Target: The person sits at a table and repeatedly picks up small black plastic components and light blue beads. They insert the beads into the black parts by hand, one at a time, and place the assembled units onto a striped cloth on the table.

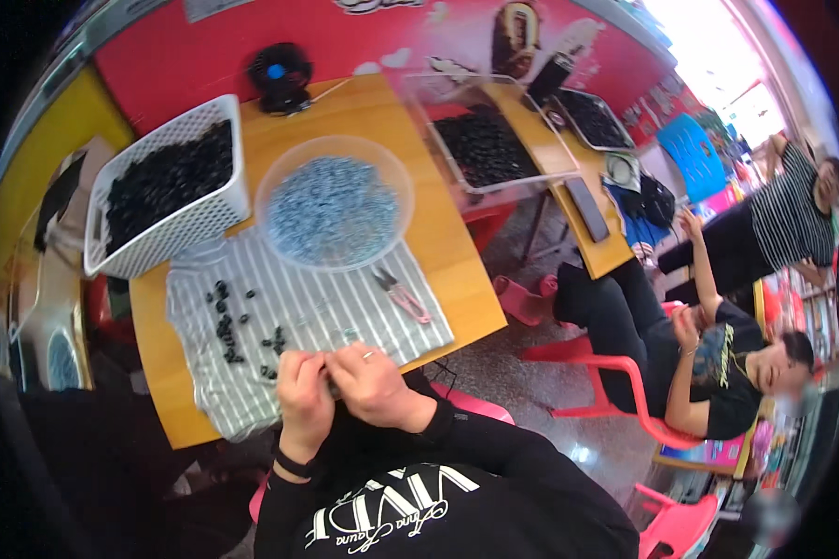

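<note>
Just over the near edge of the table, my left hand point(304, 396) and my right hand point(371, 384) meet with fingertips pinched together. Whatever they hold between them is too small or hidden to name. Under and beyond them lies a grey-and-white striped cloth point(331, 312). Small black pieces point(225, 321) are scattered on its left part, some in a rough row. Thread snips with pink handles point(405, 300) rest on the cloth to the right. Behind, a clear round tub point(406, 191) holds many tiny light-blue pieces.
A white perforated basket point(182, 231) of black pieces stands at the back left, near a black fan point(280, 74). Clear trays point(503, 185) of black pieces sit farther right. One person point(718, 363) sits on a red chair point(625, 363); another point(783, 219) is behind.
</note>
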A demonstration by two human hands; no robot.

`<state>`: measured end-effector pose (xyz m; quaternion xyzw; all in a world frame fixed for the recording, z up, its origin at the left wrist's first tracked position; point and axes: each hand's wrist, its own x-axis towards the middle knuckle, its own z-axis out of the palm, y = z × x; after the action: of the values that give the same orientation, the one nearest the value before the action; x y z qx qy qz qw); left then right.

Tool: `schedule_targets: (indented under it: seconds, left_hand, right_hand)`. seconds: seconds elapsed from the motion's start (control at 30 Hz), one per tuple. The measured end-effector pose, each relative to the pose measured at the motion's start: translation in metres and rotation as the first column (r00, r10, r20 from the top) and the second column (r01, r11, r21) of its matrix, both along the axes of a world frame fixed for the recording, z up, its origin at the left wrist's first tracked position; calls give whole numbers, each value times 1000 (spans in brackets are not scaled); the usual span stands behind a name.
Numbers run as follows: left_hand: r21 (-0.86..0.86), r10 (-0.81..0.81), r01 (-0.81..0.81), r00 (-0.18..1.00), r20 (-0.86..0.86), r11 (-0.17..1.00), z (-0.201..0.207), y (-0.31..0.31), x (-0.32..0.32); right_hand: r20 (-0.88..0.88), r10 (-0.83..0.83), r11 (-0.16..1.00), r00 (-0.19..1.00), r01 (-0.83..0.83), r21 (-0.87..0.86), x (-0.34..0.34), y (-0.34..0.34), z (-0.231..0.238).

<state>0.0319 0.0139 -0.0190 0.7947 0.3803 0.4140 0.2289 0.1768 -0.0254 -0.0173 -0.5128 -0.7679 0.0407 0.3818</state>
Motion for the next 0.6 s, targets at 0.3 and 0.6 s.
schedule_targets:
  seconds: [0.3,0.6]
  left_hand:
    - [139,8,3,997,-83,990,3,-1,7]
    - [128,25,-11,994,-107,992,-2,-3,7]
  right_hand:
    - [93,-51,998,994,47,38,0,-2,-4]
    - [109,-55,998,992,53,26,-1,-3,-3]
